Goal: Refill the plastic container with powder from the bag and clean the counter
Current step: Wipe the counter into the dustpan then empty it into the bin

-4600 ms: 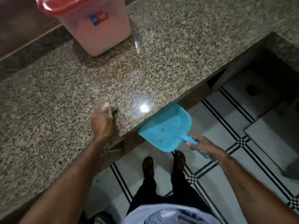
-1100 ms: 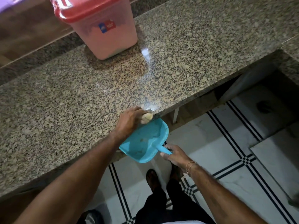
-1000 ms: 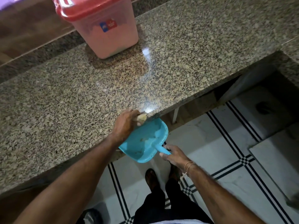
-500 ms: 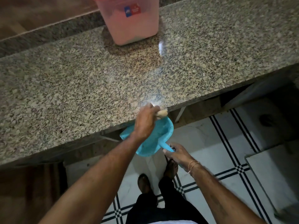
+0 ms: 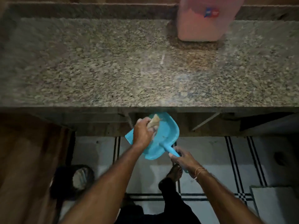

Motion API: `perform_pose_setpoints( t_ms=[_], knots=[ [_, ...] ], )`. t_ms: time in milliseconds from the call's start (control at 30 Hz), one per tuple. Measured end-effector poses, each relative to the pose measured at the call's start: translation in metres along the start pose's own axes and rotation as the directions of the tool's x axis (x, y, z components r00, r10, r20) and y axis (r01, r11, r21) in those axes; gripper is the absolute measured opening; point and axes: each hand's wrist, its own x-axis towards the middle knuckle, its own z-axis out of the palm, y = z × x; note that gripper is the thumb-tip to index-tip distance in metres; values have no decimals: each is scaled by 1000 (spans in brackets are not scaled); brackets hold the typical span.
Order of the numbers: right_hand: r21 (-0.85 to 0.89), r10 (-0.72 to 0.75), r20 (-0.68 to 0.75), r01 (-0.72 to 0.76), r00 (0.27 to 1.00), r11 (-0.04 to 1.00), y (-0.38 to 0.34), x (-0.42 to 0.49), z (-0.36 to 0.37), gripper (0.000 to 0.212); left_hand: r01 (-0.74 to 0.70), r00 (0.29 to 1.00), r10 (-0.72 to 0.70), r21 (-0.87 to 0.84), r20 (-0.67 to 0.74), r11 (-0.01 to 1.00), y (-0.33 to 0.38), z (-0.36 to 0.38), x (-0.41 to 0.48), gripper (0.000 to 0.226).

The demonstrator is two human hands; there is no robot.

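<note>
Item: your right hand (image 5: 182, 160) closed around the blue dustpan (image 5: 168, 131) handle below the counter (image 5: 113, 70) edge, left hand (image 5: 142, 133) clenching a pale cloth (image 5: 154, 121) over it, plastic container (image 5: 205, 20) behind; tilting risks dropping sweepings onto the floor (image 5: 210, 159).

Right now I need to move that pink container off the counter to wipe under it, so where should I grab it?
Grip the container by its two side walls, low on the body, reaching straight across the counter from the front. It stands upright against the back edge, so nothing blocks its front. Its top is out of view, so I cannot tell if there is a handle.
</note>
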Motion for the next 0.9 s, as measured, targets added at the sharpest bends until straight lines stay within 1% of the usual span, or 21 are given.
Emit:
perform_pose_setpoints(
  t_ms=[33,100,167,200,267,300,367,433,500,533,600,633,667,733,800,900],
  knots=[
    [-26,-13,23,14,1000,1000,-7,-4,22,20,79,996,-81,-51,-38,996,-28,-19,-11,22],
    [-83,-11,72,17,997,996,-16,-10,62,21,205,972,-215,-110,-93,973,-78,-57,-37,17],
    [-159,-2,139,24,990,987,-21,-13,111,26,324,924,-350,-166,-155,931,-134,-96,-69,21],
    [-192,14,173,20,985,981,-25,-15,138,28,375,890,-416,-217,-189,901,-160,-115,-87,24],
    [-266,44,228,19,973,964,-28,-13,184,32,442,810,-529,-327,-255,835,-206,-143,-116,22],
    [-304,42,263,42,964,952,-33,-13,210,30,465,760,-589,-403,-275,788,-228,-156,-131,22],
    [-380,46,320,83,946,921,-35,-5,259,26,488,667,-684,-522,-294,700,-271,-172,-157,27],
    [-429,30,381,148,924,891,-27,12,302,29,507,581,-758,-596,-297,623,-307,-181,-175,33],
    [-508,59,423,182,904,842,-21,34,352,16,500,484,-827,-686,-285,529,-346,-184,-185,44],
    [-554,84,433,191,897,811,-28,38,379,9,490,443,-849,-715,-289,499,-368,-184,-188,51],
    [-651,146,439,202,886,731,-30,60,428,18,482,368,-879,-745,-305,460,-409,-179,-188,59],
    [-690,167,444,216,880,691,-25,78,459,23,486,318,-895,-756,-313,438,-433,-174,-187,60],
    [-727,187,452,239,872,644,-19,97,488,27,480,274,-908,-773,-316,414,-455,-169,-185,59],
    [-739,167,500,317,850,595,-7,135,549,29,466,202,-931,-806,-304,364,-496,-158,-179,49],
    [-746,145,520,365,842,557,0,164,601,30,464,160,-948,-826,-276,319,-530,-149,-174,37],
    [-822,163,462,352,872,447,10,193,648,38,472,87,-968,-846,-234,247,-575,-129,-172,20]
  ],
)
